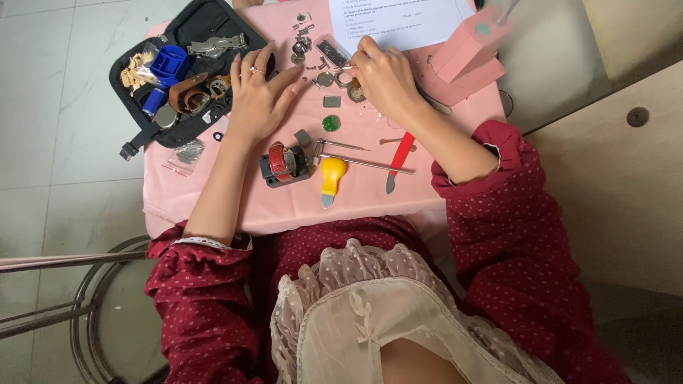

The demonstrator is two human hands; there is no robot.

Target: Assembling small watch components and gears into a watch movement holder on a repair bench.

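Our left hand lies flat and spread on the pink cloth, upper centre, holding nothing; our right hand pinches a small ring, top centre.

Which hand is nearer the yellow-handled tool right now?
Left. The left hand lies flat on the pink table, up and left of the yellow-handled tool. The right hand is farther up, among small metal parts.
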